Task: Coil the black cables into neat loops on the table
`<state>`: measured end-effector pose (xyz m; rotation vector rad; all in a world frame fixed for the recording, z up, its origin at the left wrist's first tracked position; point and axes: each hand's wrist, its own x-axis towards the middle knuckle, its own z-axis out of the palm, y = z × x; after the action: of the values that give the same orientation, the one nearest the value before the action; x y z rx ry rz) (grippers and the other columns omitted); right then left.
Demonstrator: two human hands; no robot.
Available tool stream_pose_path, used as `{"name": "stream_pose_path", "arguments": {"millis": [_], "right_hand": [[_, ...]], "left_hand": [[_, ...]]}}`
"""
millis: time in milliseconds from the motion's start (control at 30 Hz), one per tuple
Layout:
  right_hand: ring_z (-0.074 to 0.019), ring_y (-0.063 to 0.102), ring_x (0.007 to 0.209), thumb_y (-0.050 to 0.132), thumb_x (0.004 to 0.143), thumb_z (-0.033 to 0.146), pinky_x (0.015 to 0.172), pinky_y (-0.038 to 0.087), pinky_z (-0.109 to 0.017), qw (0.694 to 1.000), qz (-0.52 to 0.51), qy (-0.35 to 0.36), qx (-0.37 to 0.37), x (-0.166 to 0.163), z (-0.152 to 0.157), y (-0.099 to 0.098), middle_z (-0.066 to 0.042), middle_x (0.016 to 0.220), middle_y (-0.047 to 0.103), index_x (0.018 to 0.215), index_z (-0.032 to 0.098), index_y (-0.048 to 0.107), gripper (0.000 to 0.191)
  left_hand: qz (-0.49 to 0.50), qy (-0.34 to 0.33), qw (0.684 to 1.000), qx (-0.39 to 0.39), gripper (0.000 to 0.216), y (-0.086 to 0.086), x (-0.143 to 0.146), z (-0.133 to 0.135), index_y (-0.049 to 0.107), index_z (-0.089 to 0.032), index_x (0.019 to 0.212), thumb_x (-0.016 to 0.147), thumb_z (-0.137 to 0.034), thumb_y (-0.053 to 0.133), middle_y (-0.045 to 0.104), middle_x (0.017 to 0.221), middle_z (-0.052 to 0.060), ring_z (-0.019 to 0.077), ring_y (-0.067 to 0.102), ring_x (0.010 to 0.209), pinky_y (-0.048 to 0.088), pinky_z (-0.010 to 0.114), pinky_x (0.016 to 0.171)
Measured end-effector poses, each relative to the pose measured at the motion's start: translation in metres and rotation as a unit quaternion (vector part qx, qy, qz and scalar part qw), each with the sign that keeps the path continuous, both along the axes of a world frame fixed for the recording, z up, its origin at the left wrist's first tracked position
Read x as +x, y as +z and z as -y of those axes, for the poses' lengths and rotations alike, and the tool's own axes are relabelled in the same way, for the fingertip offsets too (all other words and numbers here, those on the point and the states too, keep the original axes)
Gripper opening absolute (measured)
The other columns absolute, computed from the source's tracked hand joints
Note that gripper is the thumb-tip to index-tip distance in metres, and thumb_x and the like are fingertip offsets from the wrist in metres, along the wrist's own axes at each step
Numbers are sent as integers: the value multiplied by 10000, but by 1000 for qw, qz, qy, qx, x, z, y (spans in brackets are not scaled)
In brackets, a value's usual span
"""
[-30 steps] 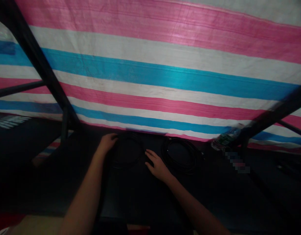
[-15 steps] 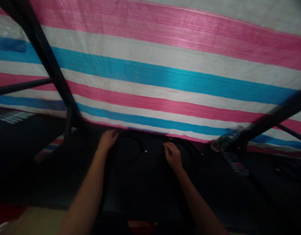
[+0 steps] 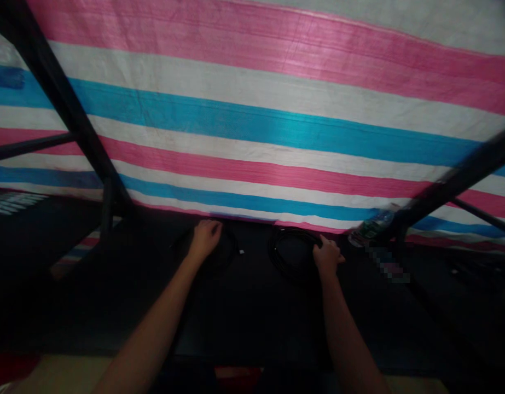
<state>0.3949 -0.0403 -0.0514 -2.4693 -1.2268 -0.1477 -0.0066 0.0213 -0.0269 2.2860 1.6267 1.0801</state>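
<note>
Left hand (image 3: 205, 236) rests on the left cable coil (image 3: 219, 253), grip unclear. Right hand (image 3: 326, 255) fingers curl on the right cable coil (image 3: 291, 254) rim. Both coils lie flat on the dark desk (image 3: 252, 312).

Pink, white and blue striped tarp (image 3: 277, 126); black cable coils (image 3: 291, 254).

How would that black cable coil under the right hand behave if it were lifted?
The right coil is thin looped cable, so it would probably sag and flop rather than hold its ring shape. No tie is visible in the dim light, so loops might slip apart. The right hand grips its rim.
</note>
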Motion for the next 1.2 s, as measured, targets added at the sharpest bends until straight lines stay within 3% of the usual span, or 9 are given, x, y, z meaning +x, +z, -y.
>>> {"name": "stream_pose_path", "arguments": {"millis": [167,400,533,633,700,767,967,1067,1200], "right_hand": [[-324,573,1020,509,854,266,859,407,-485,999,-33,30,11,12,0,1,-170,1056,620,1119,141,707,354],[-267,607,958,424,897,275,832,437,-367,990,-51,88,98,18,1,9,-154,1016,667,1111,120,648,347],[-239,618,821,503,865,391,753,467,-338,939,-126,188,258,24,7,17,-111,896,684,984,153,663,310],[-154,527,558,585,813,479,532,433,-270,890,-283,197,300,25,9,19,-19,675,597,914,165,644,335],[-104,412,430,624,780,524,427,351,-233,858,-388,202,268,24,9,19,47,560,489,916,171,634,378],[-100,411,413,639,760,554,416,347,-231,855,-420,222,207,22,8,18,52,539,488,924,168,650,419],[-275,663,841,703,690,496,735,493,-348,931,-233,276,43,9,4,9,-125,880,729,857,143,725,391],[-260,657,750,670,718,468,668,467,-324,939,-182,290,-26,0,5,8,-110,777,718,768,144,718,331],[-205,596,650,601,757,434,599,405,-286,934,-144,327,-17,-9,7,13,-70,685,667,687,145,678,307]], "left_hand": [[25,-111,993,-30,273,-6,19,9,709,-179,958,934,-301,467,720,966,73,231,633,936,473,358,876],[36,-102,992,-71,276,-5,18,10,708,-185,978,929,-310,466,724,977,64,232,645,928,472,343,847],[32,-110,989,-93,275,-6,21,12,708,-192,976,929,-319,468,723,946,59,223,653,881,474,327,814],[35,-129,986,-103,275,-8,24,13,708,-191,988,930,-321,473,722,942,58,217,655,871,476,320,813],[40,-141,983,-109,272,-9,26,14,707,-191,992,929,-324,478,722,947,56,215,657,879,477,318,817],[42,-149,981,-113,265,-10,27,15,708,-194,986,926,-320,483,723,944,51,213,660,879,477,313,812],[45,-155,979,-125,262,-8,26,16,703,-193,991,927,-309,477,726,960,50,206,666,876,474,297,788],[44,-162,978,-125,257,-8,27,16,700,-198,993,928,-301,474,727,968,47,204,666,883,472,294,792],[35,-174,976,-124,260,-9,29,17,702,-201,991,931,-302,470,727,964,48,206,664,876,472,299,793]]}}
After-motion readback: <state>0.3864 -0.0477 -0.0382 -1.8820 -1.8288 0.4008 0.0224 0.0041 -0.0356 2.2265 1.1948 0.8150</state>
